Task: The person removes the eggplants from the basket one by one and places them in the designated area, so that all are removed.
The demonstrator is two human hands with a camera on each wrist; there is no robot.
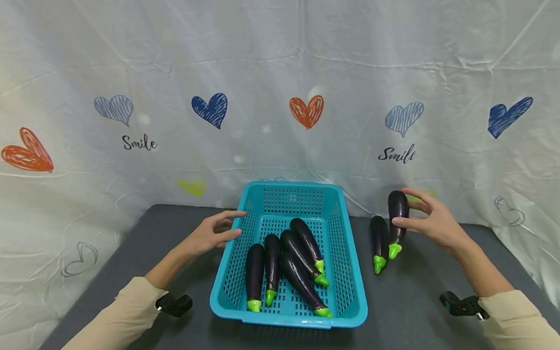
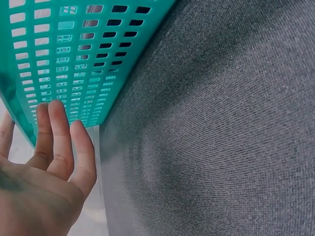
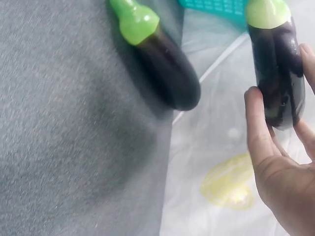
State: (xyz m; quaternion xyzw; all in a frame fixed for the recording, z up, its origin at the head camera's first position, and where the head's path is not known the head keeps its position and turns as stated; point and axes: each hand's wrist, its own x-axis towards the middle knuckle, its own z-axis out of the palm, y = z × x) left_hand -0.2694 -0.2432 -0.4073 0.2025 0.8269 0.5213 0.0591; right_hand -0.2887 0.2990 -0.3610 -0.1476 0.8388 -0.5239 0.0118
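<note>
My right hand (image 1: 430, 221) pinches a dark purple eggplant (image 1: 397, 213) with a bright green stem end, held up off the table with that end down. A second eggplant (image 1: 379, 241) lies on the table just left of it; the right wrist view shows this eggplant (image 3: 167, 71) apart from the held one (image 3: 278, 69). Several more eggplants (image 1: 254, 273) lie inside a turquoise plastic basket (image 1: 287, 320). At the basket's left side is my left hand (image 1: 213, 230), its fingers loosely extended by the rim. In the left wrist view these fingers (image 2: 61, 142) are close to the perforated wall; contact is hard to tell.
A dark grey cloth-covered table (image 1: 410, 330) carries the basket and the loose eggplant. Behind it hangs a white curtain (image 1: 268, 60) printed with hearts and "Smile". A thin white cord (image 1: 358, 203) runs behind the basket. Each wrist wears a black strap device (image 1: 173, 304).
</note>
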